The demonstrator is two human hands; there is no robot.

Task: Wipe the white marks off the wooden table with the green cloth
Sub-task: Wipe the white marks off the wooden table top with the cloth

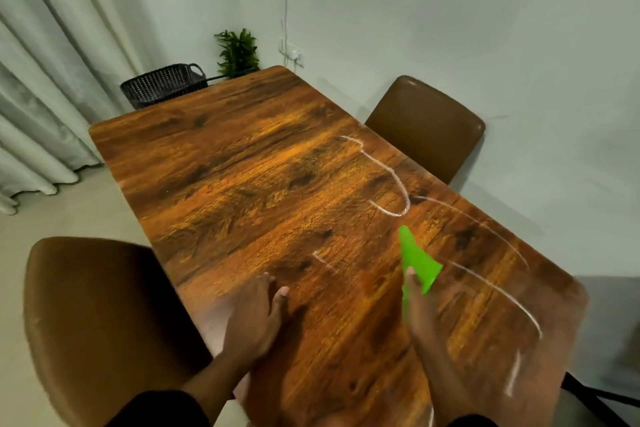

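1. The right hand grips the green cloth. Its fingers are clenched over the cloth's near end, though blur hides how each one lies.
2. The cloth's long axis runs from that hand towards the far end of the bench, narrowing to a tip. Whether the tip touches the wood or is lifted just off it cannot be told.
3. Of the white marks, the hooked mark lies straight beyond the cloth's tip, near it and nearly in line with its axis.
4. The long arc starts just right of the cloth and sweeps away to the right and nearer. A short stroke lies left of the cloth, between it and the left hand.
5. The left hand rests on the bench well left of the cloth, its fingers relaxed and holding nothing.
6. Judgement: the right hand is the one to work. The hooked mark needs a push forward along the cloth's axis, and the arc a sideways sweep to the right.
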